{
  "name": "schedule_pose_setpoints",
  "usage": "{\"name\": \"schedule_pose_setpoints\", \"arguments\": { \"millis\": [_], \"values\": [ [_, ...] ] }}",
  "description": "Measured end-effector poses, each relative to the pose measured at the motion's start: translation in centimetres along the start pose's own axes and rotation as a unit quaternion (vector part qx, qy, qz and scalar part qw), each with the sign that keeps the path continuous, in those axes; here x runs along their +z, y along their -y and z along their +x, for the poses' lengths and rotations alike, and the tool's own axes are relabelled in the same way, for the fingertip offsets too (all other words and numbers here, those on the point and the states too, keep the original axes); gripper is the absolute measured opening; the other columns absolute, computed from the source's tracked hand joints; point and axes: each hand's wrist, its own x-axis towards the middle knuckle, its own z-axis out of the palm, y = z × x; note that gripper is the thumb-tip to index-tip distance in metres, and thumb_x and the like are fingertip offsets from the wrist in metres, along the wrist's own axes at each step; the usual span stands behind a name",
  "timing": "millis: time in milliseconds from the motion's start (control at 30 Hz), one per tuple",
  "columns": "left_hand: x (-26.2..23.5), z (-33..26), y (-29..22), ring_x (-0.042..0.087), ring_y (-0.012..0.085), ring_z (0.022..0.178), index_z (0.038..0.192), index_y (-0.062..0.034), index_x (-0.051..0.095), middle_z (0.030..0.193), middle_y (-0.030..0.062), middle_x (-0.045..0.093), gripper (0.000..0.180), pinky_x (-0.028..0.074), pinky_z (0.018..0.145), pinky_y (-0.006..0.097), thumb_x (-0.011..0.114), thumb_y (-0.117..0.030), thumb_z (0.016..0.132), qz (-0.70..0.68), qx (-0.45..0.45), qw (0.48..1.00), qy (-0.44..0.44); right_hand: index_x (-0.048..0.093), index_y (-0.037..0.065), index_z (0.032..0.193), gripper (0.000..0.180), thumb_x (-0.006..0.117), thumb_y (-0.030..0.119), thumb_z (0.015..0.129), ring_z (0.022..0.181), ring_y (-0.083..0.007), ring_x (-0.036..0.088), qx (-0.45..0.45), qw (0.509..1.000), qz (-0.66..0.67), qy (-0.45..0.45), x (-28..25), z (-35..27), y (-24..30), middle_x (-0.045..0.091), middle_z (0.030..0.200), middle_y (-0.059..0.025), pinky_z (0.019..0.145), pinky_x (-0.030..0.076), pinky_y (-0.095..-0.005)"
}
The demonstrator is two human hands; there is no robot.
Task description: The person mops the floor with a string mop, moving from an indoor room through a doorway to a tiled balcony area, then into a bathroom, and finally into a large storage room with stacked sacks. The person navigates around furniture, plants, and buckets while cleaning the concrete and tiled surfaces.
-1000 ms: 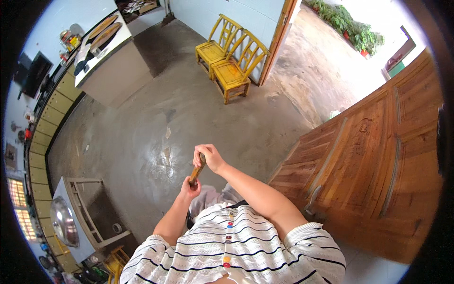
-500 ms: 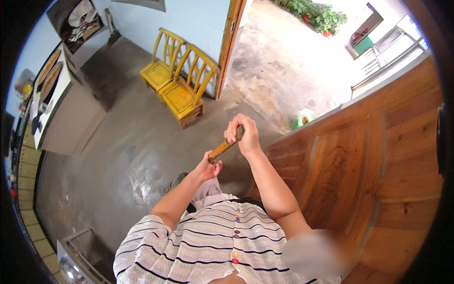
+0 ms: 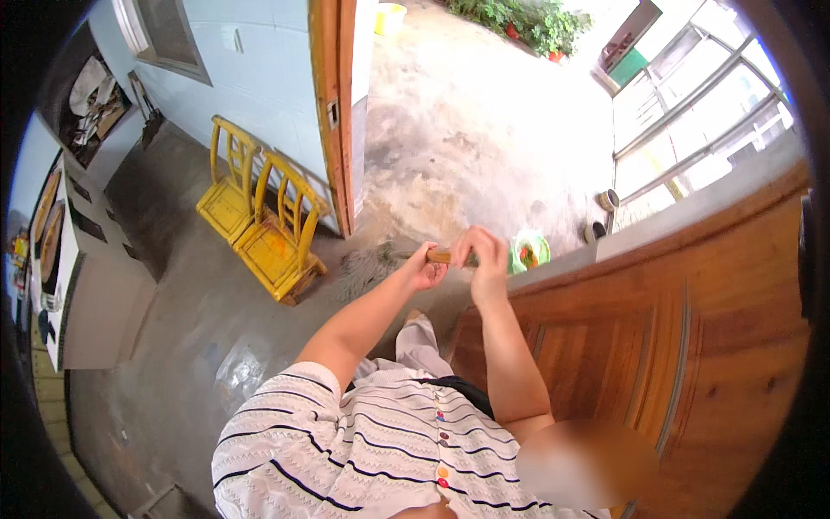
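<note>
Both hands hold a mop by its wooden handle (image 3: 439,256), which lies nearly level across the picture. My right hand (image 3: 486,258) is closed round the upper end. Lower on the handle, to its left, my left hand (image 3: 425,270) grips with curled fingers. Past the left hand, the mop's grey stringy head (image 3: 365,270) rests on the concrete floor (image 3: 194,316), just right of the yellow chairs and before the doorway.
Two yellow chairs (image 3: 278,251) stand against the blue wall beside the door frame (image 3: 335,130). An opened wooden door (image 3: 605,346) fills the right side. Just outside sits a green-and-white container (image 3: 529,251). A white-topped counter (image 3: 95,285) stands at far left.
My view has shifted toward the doorway. The handle has swung from slanting to nearly level, and the mop head has moved from beside my left forearm to the floor by the chairs.
</note>
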Motion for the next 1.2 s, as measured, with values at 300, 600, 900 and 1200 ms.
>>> {"name": "schedule_pose_setpoints", "arguments": {
  "millis": [300,600,900,1200],
  "values": [
    [7.1,-0.3,-11.9,0.051,0.0136,0.062,0.089,-0.0081,0.059,0.065,0.0035,0.048,0.017,0.044,0.055,0.030,0.054,-0.023,0.086,0.150,0.373,0.851,-0.338,0.043,-0.001,0.064,0.024,0.057,0.009,0.082,0.048,-0.0204,0.032,-0.032,0.982,-0.187,0.000,-0.2,13.0,-11.8,0.035,0.053,-0.0130,0.047,0.030,-0.0332],
    [9.0,-19.6,-39.1,0.055,0.0159,0.072,0.109,-0.0004,0.060,0.087,0.0079,0.059,0.025,0.044,0.065,0.028,0.043,-0.012,0.094,0.175,0.729,0.545,-0.375,0.055,0.001,0.070,0.018,0.065,0.014,0.077,0.056,-0.0219,0.054,-0.024,0.951,-0.278,0.133,7.3,20.8,-15.5,0.055,0.060,-0.0106,0.056,0.043,-0.0318],
    [14.7,-24.9,-54.7,0.026,0.0301,0.136,0.144,-0.0019,0.025,0.148,0.0182,0.023,0.056,0.026,0.108,0.033,0.035,0.000,0.088,0.326,0.718,0.410,-0.459,0.055,0.002,0.072,0.018,0.065,0.016,0.076,0.059,-0.0298,0.056,-0.025,0.937,-0.302,0.173,14.6,30.8,-18.2,0.057,0.063,-0.0138,0.059,0.045,-0.0360],
    [7.7,-24.4,-60.3,0.044,0.0299,0.124,0.131,-0.0019,0.046,0.132,0.0160,0.049,0.042,0.033,0.106,0.038,0.044,-0.004,0.088,0.427,0.726,0.282,-0.460,0.054,0.002,0.072,0.022,0.063,0.021,0.079,0.061,-0.0346,0.058,-0.023,0.932,-0.308,0.191,16.5,34.9,-18.8,0.058,0.063,-0.0160,0.057,0.046,-0.0405]
  ]
}}
